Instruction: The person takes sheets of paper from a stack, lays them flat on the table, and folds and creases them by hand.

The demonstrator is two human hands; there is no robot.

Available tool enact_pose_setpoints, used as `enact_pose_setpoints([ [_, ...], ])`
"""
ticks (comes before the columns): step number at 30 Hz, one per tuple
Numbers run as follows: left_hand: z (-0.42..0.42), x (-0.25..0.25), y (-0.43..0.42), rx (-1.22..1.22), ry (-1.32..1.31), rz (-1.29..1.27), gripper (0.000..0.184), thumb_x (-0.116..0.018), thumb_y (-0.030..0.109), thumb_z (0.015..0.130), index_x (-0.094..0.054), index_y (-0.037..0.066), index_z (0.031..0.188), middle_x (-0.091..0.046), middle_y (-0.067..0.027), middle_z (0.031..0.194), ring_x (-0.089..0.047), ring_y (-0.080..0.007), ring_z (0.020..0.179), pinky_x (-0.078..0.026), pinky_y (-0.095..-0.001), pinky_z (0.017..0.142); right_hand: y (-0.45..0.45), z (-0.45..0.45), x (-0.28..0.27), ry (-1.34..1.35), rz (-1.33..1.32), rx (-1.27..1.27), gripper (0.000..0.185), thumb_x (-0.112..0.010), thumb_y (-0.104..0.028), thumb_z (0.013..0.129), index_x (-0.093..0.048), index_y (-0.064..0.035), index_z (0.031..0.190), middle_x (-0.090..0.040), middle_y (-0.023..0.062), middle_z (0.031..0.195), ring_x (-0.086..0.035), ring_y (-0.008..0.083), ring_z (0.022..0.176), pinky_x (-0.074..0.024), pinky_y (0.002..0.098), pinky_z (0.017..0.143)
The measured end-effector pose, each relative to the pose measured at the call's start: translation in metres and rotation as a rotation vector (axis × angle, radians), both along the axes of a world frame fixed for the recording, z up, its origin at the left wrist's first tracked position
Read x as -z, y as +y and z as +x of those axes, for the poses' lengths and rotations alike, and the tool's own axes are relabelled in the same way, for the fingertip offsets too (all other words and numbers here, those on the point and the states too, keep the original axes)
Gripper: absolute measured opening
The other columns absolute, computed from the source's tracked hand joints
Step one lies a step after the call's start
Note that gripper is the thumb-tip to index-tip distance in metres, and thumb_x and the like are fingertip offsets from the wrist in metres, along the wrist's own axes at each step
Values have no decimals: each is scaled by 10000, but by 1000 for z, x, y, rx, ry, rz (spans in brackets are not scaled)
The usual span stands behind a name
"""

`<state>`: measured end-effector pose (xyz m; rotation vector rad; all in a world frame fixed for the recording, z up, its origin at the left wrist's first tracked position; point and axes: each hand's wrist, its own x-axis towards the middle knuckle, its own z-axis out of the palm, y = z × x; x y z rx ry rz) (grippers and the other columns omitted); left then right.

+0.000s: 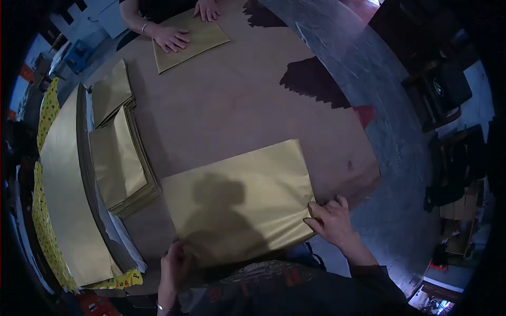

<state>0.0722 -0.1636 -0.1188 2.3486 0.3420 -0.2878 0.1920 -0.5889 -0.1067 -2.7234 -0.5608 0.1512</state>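
A large sheet of gold paper [247, 195] lies before me, its near edge close to my body. My right hand [333, 222] pinches its right edge between thumb and fingers, and creases run from that grip across the paper. At the near left corner, my left hand [176, 262] has its fingers closed on the edge; the fingertips are partly hidden. A shadow falls over the middle of the sheet. To the left lie a near stack of folded gold paper [118, 163] and a far stack of folded gold paper [112, 95].
A tall pile of large gold sheets [71, 195] runs along the left, beside yellow printed wrapping [45, 226]. Across the brown tabletop [226, 110], another person's hands [171, 39] rest on a folded gold sheet [205, 38]. Dark jagged-edged pieces [313, 81] lie at the right edge.
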Motion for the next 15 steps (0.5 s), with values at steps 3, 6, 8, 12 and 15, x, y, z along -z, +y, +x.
enact_pose_setpoints([
  [3, -2, -1, 1, -34, 28, -2, 375, -680, 132, 832, -590, 73, 1191, -662, -159, 772, -699, -322, 701, -544, -389, 616, 3, 12, -14, -22, -148, -38, 581, -792, -381, 727, -613, -96, 1202, -619, 102, 1098, -545, 284, 1066, -322, 568, 1052],
  [6, 4, -11, -5, -19, 63, -13, 362, -670, 105, 836, -590, 79, 1189, -668, -152, 792, -702, -311, 703, -545, -388, 624, 23, 48, -25, -117, -172, -40, 644, -765, -398, 762, -561, -81, 1284, -472, 156, 1373, -409, 348, 1312, -270, 592, 1107],
  [8, 3, -10, -5, -39, 73, -49, 358, -655, 73, 843, -584, 82, 1193, -666, -146, 794, -697, -305, 694, -545, -382, 628, 38, 72, -18, -186, -108, -163, 647, -714, -417, 813, -538, -20, 1293, -375, 221, 1443, -309, 393, 1392, -260, 635, 1102],
  [12, 3, -16, -8, -39, 81, -28, 355, -643, 57, 851, -577, 82, 1199, -656, -133, 758, -689, -285, 663, -546, -377, 626, 69, 103, -2, -262, -82, -225, 648, -599, -461, 904, -502, 24, 1323, -381, 230, 1445, -286, 399, 1403, -255, 605, 1122],
  [15, -3, -5, -2, -15, 40, -5, 353, -653, 60, 852, -572, 69, 1196, -640, -118, 726, -677, -251, 630, -539, -361, 609, 73, 107, 11, -78, -212, -204, 662, -555, -481, 929, -485, 30, 1344, -360, 238, 1470, -253, 402, 1424, -244, 599, 1130],
])
